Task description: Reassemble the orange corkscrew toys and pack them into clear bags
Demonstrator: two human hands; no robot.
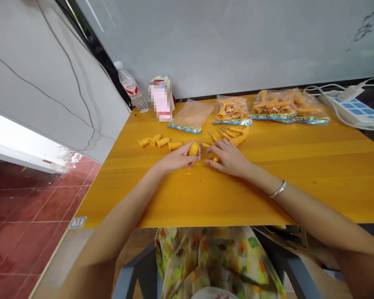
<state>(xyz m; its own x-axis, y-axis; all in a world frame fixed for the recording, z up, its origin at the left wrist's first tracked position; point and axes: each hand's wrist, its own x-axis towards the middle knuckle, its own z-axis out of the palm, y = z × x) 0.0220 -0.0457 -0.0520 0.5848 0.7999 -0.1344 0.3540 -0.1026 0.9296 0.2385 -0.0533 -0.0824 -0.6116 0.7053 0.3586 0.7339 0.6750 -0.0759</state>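
Note:
My left hand (pixel 187 155) is closed round a yellow plastic piece (pixel 193 148) with a rounded end. Just to its right, my right hand (pixel 227 157) rests low on the table, fingers curved and thumb apart. By its fingertips lies a yellow piece with a thin metal spiral (pixel 205 145), pointing towards my left hand. Another bit of yellow plastic (pixel 216 158) shows partly under the right palm. Beyond that hand lie several yellow spiral-ended pieces (pixel 227 132) and a curved yellow part (pixel 241 136). Several hollow yellow sleeves (pixel 163 142) form a row left of my left hand.
Along the back lie a flat clear bag (pixel 191 114), a filled bag of yellow parts (pixel 232 110) and more filled bags (pixel 274 106). A water bottle (pixel 131 88) stands at the back left. A white power strip (pixel 355 109) with cables sits at the right.

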